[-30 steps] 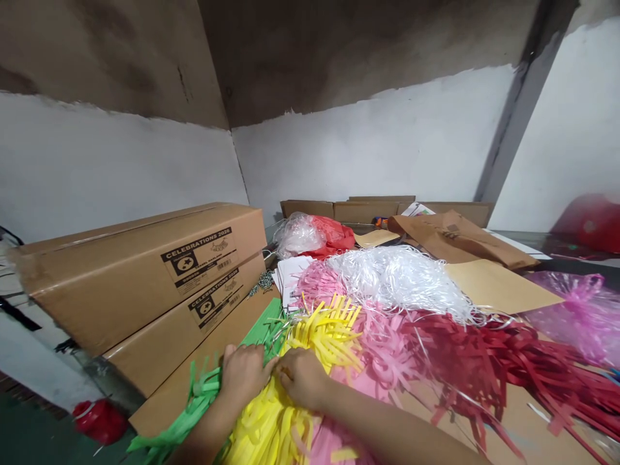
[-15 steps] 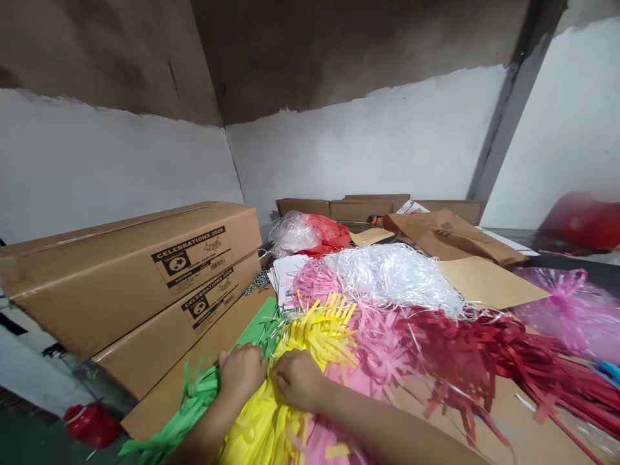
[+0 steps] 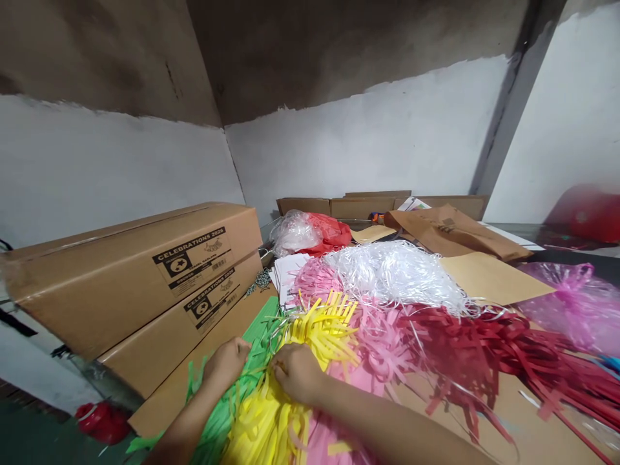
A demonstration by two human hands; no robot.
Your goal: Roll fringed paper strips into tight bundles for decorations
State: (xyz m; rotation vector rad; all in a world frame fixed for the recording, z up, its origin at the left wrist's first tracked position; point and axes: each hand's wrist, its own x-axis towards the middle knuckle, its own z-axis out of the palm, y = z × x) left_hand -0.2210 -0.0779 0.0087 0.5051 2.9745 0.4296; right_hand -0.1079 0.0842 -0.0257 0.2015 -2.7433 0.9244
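My right hand (image 3: 299, 373) is closed at the narrow middle of a bundle of yellow paper streamers (image 3: 264, 420), whose cut ends fan out beyond and toward me. To its left, my left hand (image 3: 227, 361) is curled into a fist over the green streamers (image 3: 220, 413). Whatever lies inside those left fingers is hidden. Pink streamers (image 3: 382, 349) spread beneath and to the right of the yellow bundle. A heap of shiny white strands (image 3: 397, 271) rests behind them, and dark red streamers (image 3: 460, 342) stretch off to the right.
Two stacked cardboard boxes (image 3: 130, 278) stand at the left. A red jug-like container (image 3: 103, 423) sits low beside them. Toward the back lie a clear and red plastic bag (image 3: 310, 232), brown paper (image 3: 440, 229) and folded cardboard (image 3: 361, 206). A pink plastic bag (image 3: 576, 297) is at right.
My left hand has drawn away leftward from my right hand, uncovering more green streamers between them. My right hand stays at the yellow bundle.
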